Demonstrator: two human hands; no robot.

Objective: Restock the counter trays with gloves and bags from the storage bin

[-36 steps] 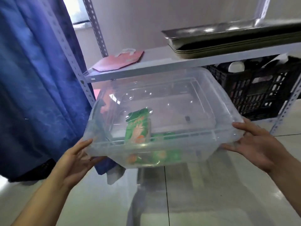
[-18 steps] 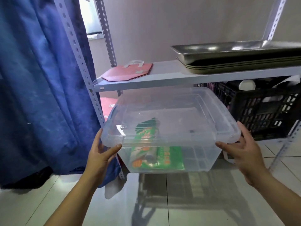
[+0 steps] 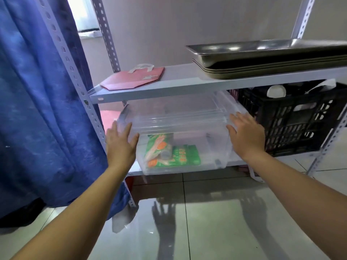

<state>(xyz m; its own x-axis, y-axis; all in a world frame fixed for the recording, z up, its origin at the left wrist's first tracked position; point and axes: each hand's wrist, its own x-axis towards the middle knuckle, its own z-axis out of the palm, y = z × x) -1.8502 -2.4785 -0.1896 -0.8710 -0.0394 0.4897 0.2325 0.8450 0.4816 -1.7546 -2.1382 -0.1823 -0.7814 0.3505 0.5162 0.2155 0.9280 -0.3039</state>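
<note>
The clear storage bin (image 3: pixel 180 128) sits on the lower shelf (image 3: pixel 234 163), under the upper shelf (image 3: pixel 184 81), at 12 o'clock from the person. The left hand (image 3: pixel 120 141) and the right hand (image 3: pixel 246 136) lie flat with fingers spread on its front corners, clamped on nothing. To seat it well, push both corners evenly, clear of the black crate (image 3: pixel 300 124) at 3 o'clock.

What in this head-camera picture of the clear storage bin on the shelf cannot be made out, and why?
- Green packets in the clear bin: print too small and blurred through the plastic.
- Black crate: contents hidden by its walls and the shelf above.
- Metal trays: cut off by the right edge.
</note>
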